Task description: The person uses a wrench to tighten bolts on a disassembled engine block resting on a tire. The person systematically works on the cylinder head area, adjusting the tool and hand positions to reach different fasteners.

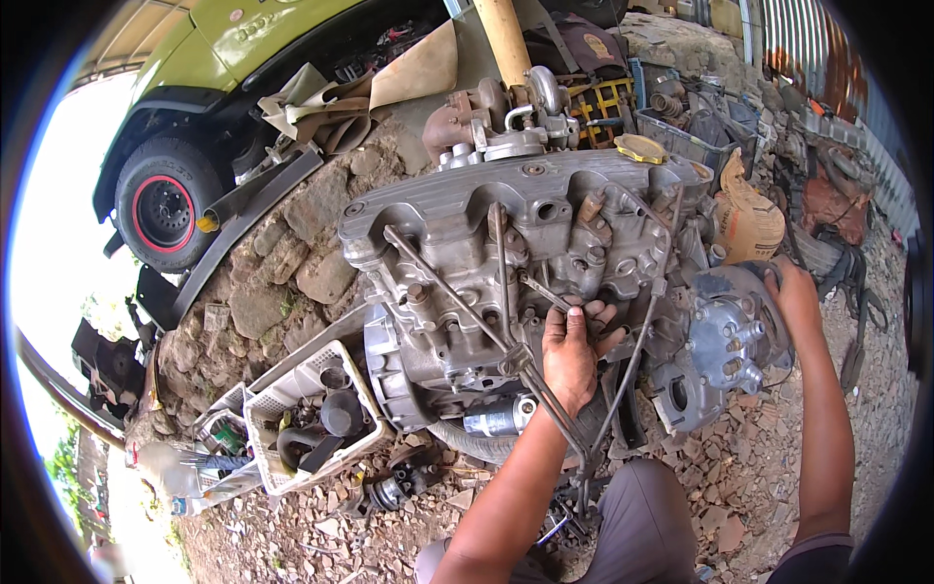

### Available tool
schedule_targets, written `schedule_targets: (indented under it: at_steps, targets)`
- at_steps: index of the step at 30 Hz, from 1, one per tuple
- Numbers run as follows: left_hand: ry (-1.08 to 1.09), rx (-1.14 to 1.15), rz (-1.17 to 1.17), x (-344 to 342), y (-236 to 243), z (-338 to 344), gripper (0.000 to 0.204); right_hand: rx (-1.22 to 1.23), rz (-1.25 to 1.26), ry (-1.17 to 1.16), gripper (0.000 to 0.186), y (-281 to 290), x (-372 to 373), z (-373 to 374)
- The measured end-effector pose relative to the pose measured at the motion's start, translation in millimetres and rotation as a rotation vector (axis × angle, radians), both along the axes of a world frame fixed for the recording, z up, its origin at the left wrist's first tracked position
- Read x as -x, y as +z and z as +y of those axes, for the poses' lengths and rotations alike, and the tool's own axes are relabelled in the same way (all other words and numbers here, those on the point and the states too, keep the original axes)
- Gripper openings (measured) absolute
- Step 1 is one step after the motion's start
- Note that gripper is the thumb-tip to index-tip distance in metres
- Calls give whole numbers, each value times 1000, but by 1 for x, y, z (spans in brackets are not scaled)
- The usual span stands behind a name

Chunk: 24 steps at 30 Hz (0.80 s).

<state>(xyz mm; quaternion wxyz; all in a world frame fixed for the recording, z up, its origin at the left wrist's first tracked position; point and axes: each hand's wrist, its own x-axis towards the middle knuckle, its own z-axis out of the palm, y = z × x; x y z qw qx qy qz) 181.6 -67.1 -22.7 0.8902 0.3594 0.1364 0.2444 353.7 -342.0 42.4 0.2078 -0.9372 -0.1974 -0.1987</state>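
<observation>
A large greasy engine block [457, 336] stands in front of me, a ribbed valve cover [438, 209] along its top. My left hand [572, 358] is at the middle of its near side, thumb and fingers closed on a slim metal rod [547, 291]. The rod's far tip points up and left against the block. Bent metal fuel pipes [448, 292] run down past this hand and meet below it. To the right, my right hand [793, 294] grips the rim of a dark round wheel [754, 282] beside a grey pump-like housing [725, 341]; its fingertips are partly hidden.
A white plastic basket [255, 428] of parts stands at lower left, near a loose part [394, 487] on the rubble. Behind are a stone wall [258, 311] and a green vehicle [219, 49]. At right lie a paper sack [744, 219] and a grey crate [681, 141].
</observation>
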Motion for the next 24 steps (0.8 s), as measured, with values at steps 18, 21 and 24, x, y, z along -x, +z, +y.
schedule_targets:
  at_steps: [18,21,24]
  targets:
    - [26,-39,14,-3,-3,-2,13,-2,22,21,27,2,-2,0]
    - [54,-45,18,-6,-3,-5,13,41,-1,-8,27,-3,-6,-2]
    - [68,-42,41,-8,-4,-1,13,38,31,-12,28,-1,-8,-2]
